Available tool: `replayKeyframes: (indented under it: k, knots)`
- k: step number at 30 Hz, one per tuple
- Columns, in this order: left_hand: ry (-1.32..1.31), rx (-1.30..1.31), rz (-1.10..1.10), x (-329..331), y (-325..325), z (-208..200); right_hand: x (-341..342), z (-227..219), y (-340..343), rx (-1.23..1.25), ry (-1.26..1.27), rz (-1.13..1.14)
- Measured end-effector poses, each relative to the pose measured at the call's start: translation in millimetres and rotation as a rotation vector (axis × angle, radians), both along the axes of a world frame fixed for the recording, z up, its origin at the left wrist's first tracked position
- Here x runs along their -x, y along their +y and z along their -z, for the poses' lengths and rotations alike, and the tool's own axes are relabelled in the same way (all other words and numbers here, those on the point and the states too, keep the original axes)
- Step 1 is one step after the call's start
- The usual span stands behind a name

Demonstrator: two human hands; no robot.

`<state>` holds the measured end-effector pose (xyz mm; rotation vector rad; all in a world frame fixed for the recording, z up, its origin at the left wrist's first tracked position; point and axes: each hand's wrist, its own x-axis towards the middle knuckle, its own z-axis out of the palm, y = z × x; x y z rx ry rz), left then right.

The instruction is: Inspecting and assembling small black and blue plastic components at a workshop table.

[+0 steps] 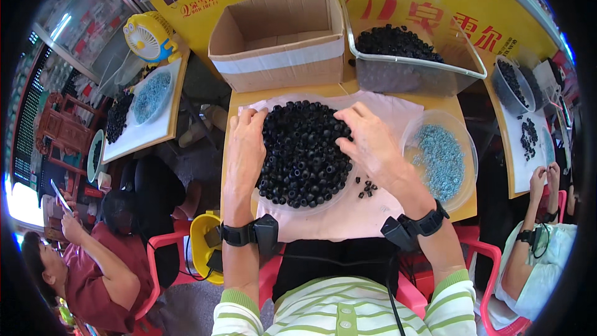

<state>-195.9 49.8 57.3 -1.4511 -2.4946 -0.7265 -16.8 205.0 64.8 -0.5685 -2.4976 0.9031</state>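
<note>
A shallow clear bowl [297,207] heaped with black beads [305,155] sits before me on a pale pink cloth. My left hand [247,140] is closed at the bowl's left side, fingers curled at the rim against the heap. On the opposite side, my right hand [370,140] is open, its thumb and forefinger apart and touching the outer beads. Its other fingers are partly hidden. Several small black pieces [367,188] lie loose on the cloth [329,229] below my right wrist. Just right of that forearm is a clear round tray [471,177] of small light-blue pieces [440,158].
At the table's back stand an open cardboard box [280,62] and a clear plastic bin [416,74] holding more black pieces. A yellow bucket [205,236] is on the floor at left. People sit at both sides by other tables; a yellow fan [149,37] stands far left.
</note>
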Motion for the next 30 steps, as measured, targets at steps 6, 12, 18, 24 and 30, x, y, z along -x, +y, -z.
replayKeyframes:
  k: [6, 12, 18, 24, 30]
  knots:
    - [0.031, -0.025, 0.101, 10.0, 7.4, 24.6, 7.4, 10.4, 7.6, -0.059, -0.084, -0.060]
    - [-0.168, -0.032, 0.168, 0.9, 13.9, 18.2, 22.8, 17.7, 11.6, -0.017, -0.082, -0.115]
    - [-0.279, -0.049, 0.209, -17.6, 10.8, 9.9, 26.2, 21.1, 3.5, 0.027, 0.039, -0.163]
    - [-0.325, -0.062, 0.244, -38.6, 6.2, 3.0, 20.2, 17.2, -5.8, 0.088, 0.102, -0.187]
    - [-0.301, -0.122, 0.264, -53.4, 0.5, 0.5, 9.7, 15.0, -16.5, 0.117, 0.130, -0.209]
